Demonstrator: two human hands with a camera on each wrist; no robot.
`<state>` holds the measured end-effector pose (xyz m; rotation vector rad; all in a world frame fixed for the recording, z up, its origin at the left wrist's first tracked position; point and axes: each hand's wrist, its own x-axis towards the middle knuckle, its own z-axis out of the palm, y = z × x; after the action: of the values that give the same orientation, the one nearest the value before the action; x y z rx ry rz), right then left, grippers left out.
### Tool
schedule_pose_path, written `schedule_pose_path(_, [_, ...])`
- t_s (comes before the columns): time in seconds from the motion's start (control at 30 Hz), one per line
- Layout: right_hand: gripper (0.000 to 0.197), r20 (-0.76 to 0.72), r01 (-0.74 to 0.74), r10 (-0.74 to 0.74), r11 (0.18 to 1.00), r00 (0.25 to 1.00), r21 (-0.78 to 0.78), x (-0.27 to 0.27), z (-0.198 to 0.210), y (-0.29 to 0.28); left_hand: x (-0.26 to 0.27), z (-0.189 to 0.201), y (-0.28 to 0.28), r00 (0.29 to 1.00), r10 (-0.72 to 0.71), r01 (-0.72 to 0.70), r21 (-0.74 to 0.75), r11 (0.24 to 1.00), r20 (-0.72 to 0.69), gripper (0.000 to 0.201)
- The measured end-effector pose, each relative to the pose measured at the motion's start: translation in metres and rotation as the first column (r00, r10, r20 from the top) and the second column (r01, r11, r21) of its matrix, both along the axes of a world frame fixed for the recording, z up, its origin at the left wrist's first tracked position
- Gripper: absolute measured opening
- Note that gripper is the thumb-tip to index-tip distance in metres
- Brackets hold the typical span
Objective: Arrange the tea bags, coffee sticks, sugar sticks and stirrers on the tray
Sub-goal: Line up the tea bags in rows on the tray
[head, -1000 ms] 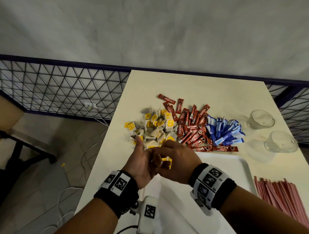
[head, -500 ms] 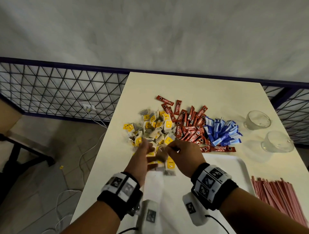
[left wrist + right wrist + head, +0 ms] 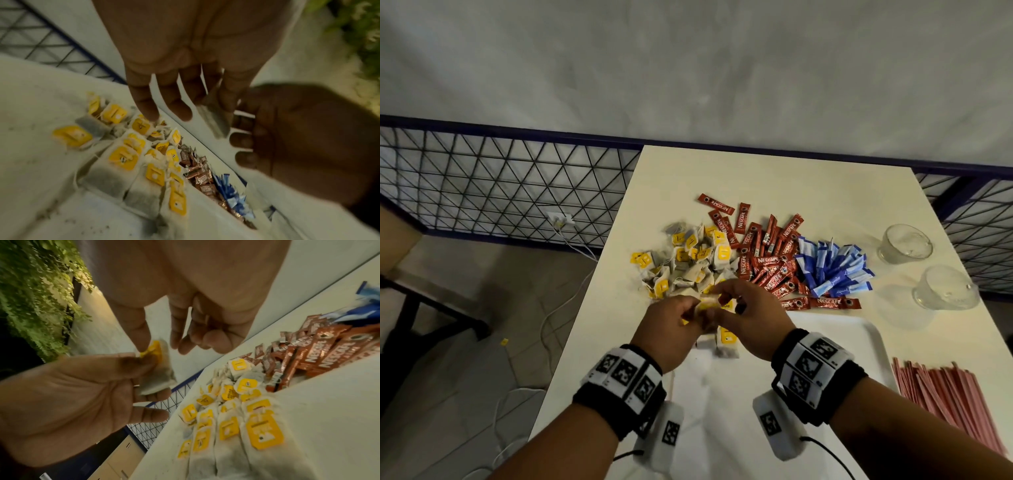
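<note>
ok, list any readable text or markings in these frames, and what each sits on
"NESCAFE": on the red coffee sticks, in the head and right wrist views.
Yellow tea bag tags: print too blurred to read.
Blue sugar sticks: script too small to read.
Wristbands: black-and-white square markers, no words.

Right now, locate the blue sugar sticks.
Head view: the blue paper sugar sticks lie piled right of the red coffee sticks, left of two clear glass cups.
</note>
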<state>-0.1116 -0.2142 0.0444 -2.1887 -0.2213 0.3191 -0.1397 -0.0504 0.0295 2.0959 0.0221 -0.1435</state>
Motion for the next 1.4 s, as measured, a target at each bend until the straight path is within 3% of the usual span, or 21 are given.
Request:
schedule_pose_path(0.07, [0.014, -0.027, -0.043, 0.041, 0.997, 0.999, -0.071, 0.003, -0.005, -0.001, 0.0, -0.003, 0.002, 0.995, -0.019, 0.01, -0.092, 0.996, -0.099, 0.011])
schedule_pose_path(0.17, [0.017, -0.044, -0.052, 0.048, 0.994, 0.998, -0.094, 0.006, -0.014, -0.001, 0.0, -0.018, 0.006, 0.993, 0.033, -0.017, 0.135, 0.991, -0.118, 0.024])
schedule_pose_path(0.3, [0.011, -0.071, -0.046, 0.036, 0.987, 0.997, -0.154, 0.004, -0.034, -0.005, 0.003, -0.036, 0.002, 0.96, 0.016, 0.05, 0.229, 0.972, -0.279, 0.032])
schedule_pose_path(0.43, [0.011, -0.072, -0.081, 0.063, 0.957, 0.995, -0.279, -0.001, -0.055, -0.019, 0.002, -0.052, -0.01, 0.921, 0.066, 0.145, 0.494, 0.858, -0.385, 0.026])
schedule_pose_path(0.67, [0.025, -0.114, -0.171, 0.14, 0.93, 0.983, -0.327, -0.01, -0.072, -0.029, -0.001, -0.061, -0.023, 0.917, 0.145, 0.162, 0.681, 0.714, -0.371, 0.029])
schedule_pose_path(0.87, [0.024, -0.105, -0.202, 0.176, 0.912, 0.979, -0.357, -0.011, -0.078, -0.03, -0.004, -0.054, -0.019, 0.938, 0.156, 0.1, 0.673, 0.732, -0.309, 0.02])
schedule_pose_path(1.0, [0.027, -0.063, -0.211, 0.202, 0.905, 0.977, -0.368, -0.013, -0.079, -0.033, -0.011, -0.05, -0.008, 0.984, 0.027, 0.11, 0.726, 0.679, -0.174, 0.027])
schedule_pose_path(1.17, [0.025, -0.012, -0.266, 0.284, 0.883, 0.959, -0.386, -0.014, -0.078, -0.034, -0.009, -0.055, -0.008, 0.952, -0.199, 0.306, 0.763, 0.569, -0.233, 0.038])
schedule_pose_path(1.4, [0.027, -0.008, -0.267, 0.287, 0.88, 0.958, -0.393, -0.014, -0.081, -0.036, -0.009, -0.055, -0.012, 0.961, -0.178, 0.275, 0.765, 0.583, -0.21, 0.043])
